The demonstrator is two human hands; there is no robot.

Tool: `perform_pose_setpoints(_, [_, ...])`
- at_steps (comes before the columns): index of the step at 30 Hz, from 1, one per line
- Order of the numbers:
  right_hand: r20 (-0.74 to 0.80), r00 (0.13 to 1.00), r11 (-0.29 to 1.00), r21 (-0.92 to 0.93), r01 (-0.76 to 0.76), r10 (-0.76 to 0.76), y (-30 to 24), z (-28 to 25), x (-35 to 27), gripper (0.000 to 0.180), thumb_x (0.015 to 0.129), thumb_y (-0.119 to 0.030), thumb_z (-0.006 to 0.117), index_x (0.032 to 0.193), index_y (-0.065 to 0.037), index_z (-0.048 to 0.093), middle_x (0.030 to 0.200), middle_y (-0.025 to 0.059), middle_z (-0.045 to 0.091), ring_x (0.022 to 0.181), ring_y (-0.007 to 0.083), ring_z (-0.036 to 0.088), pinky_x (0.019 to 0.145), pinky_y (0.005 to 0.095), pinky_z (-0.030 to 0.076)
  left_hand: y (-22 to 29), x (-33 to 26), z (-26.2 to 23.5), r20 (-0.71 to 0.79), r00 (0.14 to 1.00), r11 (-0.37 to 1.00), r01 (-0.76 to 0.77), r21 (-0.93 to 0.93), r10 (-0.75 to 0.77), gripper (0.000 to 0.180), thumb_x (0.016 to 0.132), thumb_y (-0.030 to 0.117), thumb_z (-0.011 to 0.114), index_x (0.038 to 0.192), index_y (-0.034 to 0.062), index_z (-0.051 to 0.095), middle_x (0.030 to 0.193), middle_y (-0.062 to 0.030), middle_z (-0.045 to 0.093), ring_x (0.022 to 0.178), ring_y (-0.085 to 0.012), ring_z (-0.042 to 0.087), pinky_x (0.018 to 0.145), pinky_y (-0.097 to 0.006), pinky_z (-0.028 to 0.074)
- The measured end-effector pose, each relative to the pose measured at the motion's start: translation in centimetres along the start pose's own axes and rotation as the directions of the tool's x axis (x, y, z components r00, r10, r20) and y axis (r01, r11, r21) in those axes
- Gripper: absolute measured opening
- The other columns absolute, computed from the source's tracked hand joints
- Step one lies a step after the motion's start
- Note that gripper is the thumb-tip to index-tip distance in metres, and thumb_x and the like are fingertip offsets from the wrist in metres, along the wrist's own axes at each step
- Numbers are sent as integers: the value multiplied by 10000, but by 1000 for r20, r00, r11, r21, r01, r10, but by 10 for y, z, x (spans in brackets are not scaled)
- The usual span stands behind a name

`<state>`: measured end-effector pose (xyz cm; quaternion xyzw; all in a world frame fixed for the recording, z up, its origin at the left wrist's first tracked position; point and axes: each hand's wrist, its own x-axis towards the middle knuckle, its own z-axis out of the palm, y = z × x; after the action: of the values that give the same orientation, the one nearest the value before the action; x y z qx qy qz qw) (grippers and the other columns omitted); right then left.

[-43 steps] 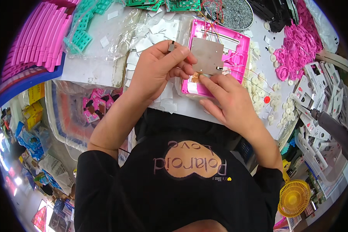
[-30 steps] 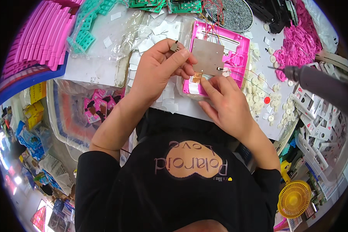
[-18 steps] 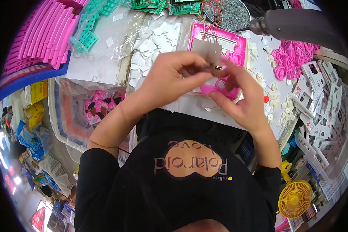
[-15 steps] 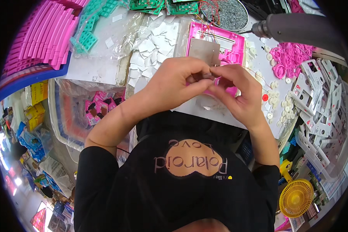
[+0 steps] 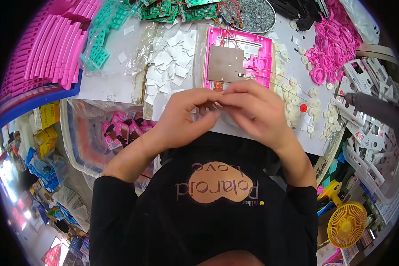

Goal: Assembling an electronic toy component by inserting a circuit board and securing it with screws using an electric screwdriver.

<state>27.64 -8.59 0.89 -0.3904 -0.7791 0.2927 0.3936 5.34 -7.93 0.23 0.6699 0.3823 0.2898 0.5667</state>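
Observation:
My left hand (image 5: 186, 116) and my right hand (image 5: 260, 117) meet over the near edge of the white table, fingertips pinched together. Whatever lies between the fingers is too small and covered to make out. Just beyond them rests a pink plastic casing (image 5: 264, 48), open side up. A brown circuit board (image 5: 226, 62) sits inside it, with thin red and dark wires running out at the far side and to the right. Part of the casing's near side is hidden by my fingers.
White paper squares (image 5: 175, 53) lie left of the casing. White round parts (image 5: 292, 102) and a red disc (image 5: 303, 107) are scattered right. A dark screwdriver-like tool (image 5: 372, 104) juts in at right, by white panels (image 5: 359, 75). Pink rings (image 5: 332, 48) are piled far right.
My hands have drawn back from the casing toward me, so its board shows more fully. The pink bit between my fingers no longer shows. The tool at right appears lower and farther right.

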Motion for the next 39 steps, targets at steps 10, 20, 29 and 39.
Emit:
perform_pose_setpoints(10, [-102,783,664,603,-443,614,12,-3,-8,145,887,28,669,1028,1,693,872,4,674,761,35,620,632,187,491,-24,16,-1,78,907,714,-377,590,414,196,746,79,806,916,84,710,896,-38,638,885,-254,595,779,-372,428])
perform_pose_setpoints(20, [-209,891,914,159,-375,402,25,-6,-17,122,880,-32,726,996,2,711,839,69,717,698,129,679,638,243,531,-10,-29,-30,130,940,887,-340,313,314,141,792,-3,750,910,43,687,1089,-151,693,895,-300,685,739,-349,544])
perform_pose_setpoints(29, [-163,969,949,-224,-222,188,29,-23,1,142,831,-47,746,968,-47,708,853,93,691,703,240,678,627,325,534,-6,5,-25,169,909,732,-408,546,381,181,735,2,747,866,33,626,1176,-150,696,891,-327,654,761,-411,529])
perform_pose_setpoints(39, [-144,966,928,-279,-249,216,18,-53,-22,187,801,30,742,977,-31,724,975,88,699,832,183,668,662,285,533,26,5,-41,295,932,740,-351,575,212,352,726,187,821,1016,70,659,1145,-113,667,992,-325,603,841,-419,484])
